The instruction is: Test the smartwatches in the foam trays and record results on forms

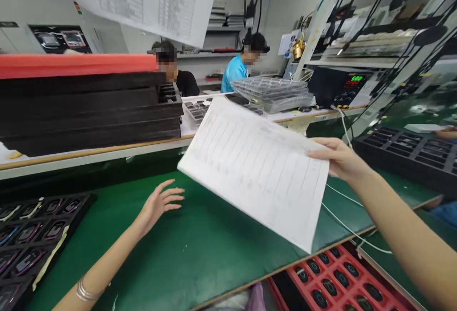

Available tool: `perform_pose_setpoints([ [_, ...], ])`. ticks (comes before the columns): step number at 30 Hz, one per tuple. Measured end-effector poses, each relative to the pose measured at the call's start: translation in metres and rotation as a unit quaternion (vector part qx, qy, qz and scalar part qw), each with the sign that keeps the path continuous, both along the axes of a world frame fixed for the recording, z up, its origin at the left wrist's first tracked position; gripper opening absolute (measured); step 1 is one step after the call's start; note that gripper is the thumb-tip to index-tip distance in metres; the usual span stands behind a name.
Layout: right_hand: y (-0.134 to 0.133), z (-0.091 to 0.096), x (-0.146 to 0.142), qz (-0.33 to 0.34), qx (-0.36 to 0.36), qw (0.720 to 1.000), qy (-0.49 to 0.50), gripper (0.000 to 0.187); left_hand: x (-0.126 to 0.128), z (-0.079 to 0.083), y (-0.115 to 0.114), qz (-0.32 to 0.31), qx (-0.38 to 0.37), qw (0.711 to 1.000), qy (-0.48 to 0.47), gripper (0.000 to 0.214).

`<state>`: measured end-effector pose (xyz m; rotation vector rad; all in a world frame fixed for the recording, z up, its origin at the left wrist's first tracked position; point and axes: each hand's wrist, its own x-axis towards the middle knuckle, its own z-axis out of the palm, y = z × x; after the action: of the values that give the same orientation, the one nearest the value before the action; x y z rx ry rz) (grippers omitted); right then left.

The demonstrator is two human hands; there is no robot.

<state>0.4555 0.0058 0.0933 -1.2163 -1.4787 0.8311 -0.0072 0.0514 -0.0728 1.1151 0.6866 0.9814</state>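
Head view: one ruled white paper (253, 173), tilted, centre of frame, above green tabletop (207, 254). Right hand (342, 161), right of centre: thumb and fingers pinched on the paper's right edge. Left hand (159, 203), left of centre: loosely open, fingers apart, holding nothing. Black tray (79, 212), lower left; red tray (310, 285), lower right.

papers (255, 173) above table (171, 249), device tray (79, 215) at left, stacked trays (82, 111) on shelf (89, 157) behind, power supply (332, 87) to their right
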Motion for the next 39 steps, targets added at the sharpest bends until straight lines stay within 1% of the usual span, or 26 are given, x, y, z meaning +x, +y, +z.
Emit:
perform_pose_setpoints([
  [1, -0.002, -0.017, -0.003, 0.033, -0.051, 0.998, -0.007, 0.023, -0.002, 0.004, -0.003, 0.003, -0.029, 1.000, 0.001, 0.070],
  [2, -0.002, -0.035, -0.009, 0.075, -0.108, 0.991, -0.011, 0.025, -0.003, 0.005, -0.007, -0.002, -0.045, 0.999, 0.030, 0.071],
  [3, -0.001, -0.054, -0.017, 0.120, -0.158, 0.980, -0.018, 0.029, -0.003, 0.004, -0.011, -0.014, -0.053, 0.995, 0.082, 0.068],
  [5, 0.006, -0.090, -0.037, 0.204, -0.224, 0.951, -0.055, 0.037, -0.006, -0.007, -0.023, -0.046, -0.067, 0.980, 0.183, 0.063],
  [6, 0.011, -0.107, -0.048, 0.242, -0.241, 0.936, -0.087, 0.040, -0.007, -0.015, -0.029, -0.057, -0.076, 0.971, 0.219, 0.062],
  [7, 0.016, -0.121, -0.057, 0.266, -0.238, 0.925, -0.131, 0.043, -0.010, -0.023, -0.036, -0.063, -0.086, 0.965, 0.241, 0.059],
  [8, 0.019, -0.133, -0.065, 0.267, -0.212, 0.921, -0.187, 0.043, -0.013, -0.031, -0.042, -0.063, -0.097, 0.961, 0.252, 0.056],
  [9, 0.022, -0.142, -0.072, 0.247, -0.166, 0.921, -0.253, 0.043, -0.017, -0.038, -0.047, -0.059, -0.103, 0.958, 0.262, 0.053],
  [10, 0.023, -0.149, -0.078, 0.216, -0.106, 0.916, -0.320, 0.042, -0.021, -0.043, -0.051, -0.053, -0.107, 0.955, 0.270, 0.049],
  [11, 0.022, -0.155, -0.084, 0.185, -0.039, 0.906, -0.378, 0.042, -0.025, -0.047, -0.054, -0.043, -0.108, 0.954, 0.277, 0.046],
  [12, 0.018, -0.159, -0.089, 0.167, 0.020, 0.892, -0.419, 0.041, -0.030, -0.050, -0.056, -0.032, -0.107, 0.953, 0.282, 0.044],
  [13, 0.011, -0.162, -0.095, 0.175, 0.061, 0.877, -0.444, 0.039, -0.034, -0.051, -0.057, -0.021, -0.104, 0.952, 0.287, 0.043],
  [14, 0.002, -0.164, -0.101, 0.208, 0.085, 0.860, -0.459, 0.038, -0.038, -0.051, -0.058, -0.011, -0.101, 0.951, 0.292, 0.042],
  [16, -0.022, -0.170, -0.115, 0.307, 0.094, 0.820, -0.474, 0.036, -0.043, -0.051, -0.057, 0.000, -0.096, 0.950, 0.299, 0.041],
  [17, -0.035, -0.173, -0.121, 0.338, 0.099, 0.793, -0.496, 0.036, -0.045, -0.051, -0.057, 0.001, -0.094, 0.949, 0.301, 0.041],
  [18, -0.047, -0.177, -0.127, 0.362, 0.111, 0.769, -0.515, 0.038, -0.046, -0.051, -0.056, 0.000, -0.094, 0.948, 0.303, 0.041],
  [19, -0.058, -0.181, -0.130, 0.379, 0.117, 0.752, -0.527, 0.039, -0.046, -0.051, -0.055, -0.002, -0.094, 0.948, 0.305, 0.040],
  [20, -0.066, -0.185, -0.133, 0.384, 0.123, 0.740, -0.539, 0.038, -0.046, -0.050, -0.054, -0.004, -0.094, 0.947, 0.308, 0.040],
  [21, -0.071, -0.189, -0.133, 0.384, 0.126, 0.734, -0.545, 0.037, -0.046, -0.050, -0.054, -0.007, -0.095, 0.946, 0.310, 0.040],
  [24, -0.073, -0.196, -0.127, 0.372, 0.123, 0.739, -0.548, 0.028, -0.045, -0.050, -0.052, -0.016, -0.099, 0.944, 0.314, 0.039],
  [27, -0.066, -0.196, -0.119, 0.377, 0.115, 0.756, -0.523, 0.023, -0.045, -0.049, -0.050, -0.024, -0.107, 0.944, 0.313, 0.040],
  [31, -0.062, -0.193, -0.117, 0.375, 0.103, 0.773, -0.502, 0.027, -0.046, -0.048, -0.048, -0.028, -0.120, 0.944, 0.307, 0.041],
  [35, -0.063, -0.190, -0.119, 0.375, 0.115, 0.776, -0.494, 0.030, -0.047, -0.048, -0.046, -0.031, -0.129, 0.944, 0.303, 0.041],
  [39, -0.064, -0.186, -0.121, 0.367, 0.155, 0.770, -0.498, 0.031, -0.048, -0.050, -0.046, -0.027, -0.134, 0.943, 0.303, 0.038],
])
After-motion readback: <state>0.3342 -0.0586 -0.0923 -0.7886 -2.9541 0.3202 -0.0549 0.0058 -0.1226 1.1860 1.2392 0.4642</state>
